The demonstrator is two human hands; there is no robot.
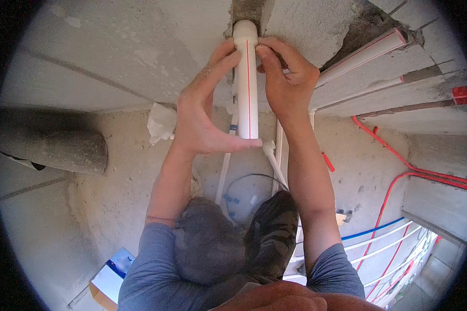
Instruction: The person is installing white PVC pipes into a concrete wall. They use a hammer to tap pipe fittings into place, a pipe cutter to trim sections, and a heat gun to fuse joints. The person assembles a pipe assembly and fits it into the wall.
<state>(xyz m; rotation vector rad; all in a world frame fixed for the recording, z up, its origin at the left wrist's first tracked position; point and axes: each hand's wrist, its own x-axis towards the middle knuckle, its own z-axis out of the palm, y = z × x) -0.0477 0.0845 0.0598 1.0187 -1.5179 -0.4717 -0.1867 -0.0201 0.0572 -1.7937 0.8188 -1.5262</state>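
A short white pipe (247, 93) with a red line along it stands in line with a notch in the concrete wall, a wider rounded white fitting (245, 30) on its upper end. My left hand (202, 109) spans the pipe, fingertips beside the fitting and thumb across the lower end. My right hand (288, 83) pinches at the pipe just below the fitting, from the right side. Behind them a narrower white pipe (223, 179) runs down toward my knees, and a white pipe with an elbow (275, 160) slants beside it.
More white pipes (366, 54) lie along chases at the upper right. Red conduits (389, 145) and a blue one (368, 228) run at the right. A dark cylindrical object (57, 145) is at the left, a white crumpled piece (158, 122) near my left arm, an open box (105, 282) at lower left.
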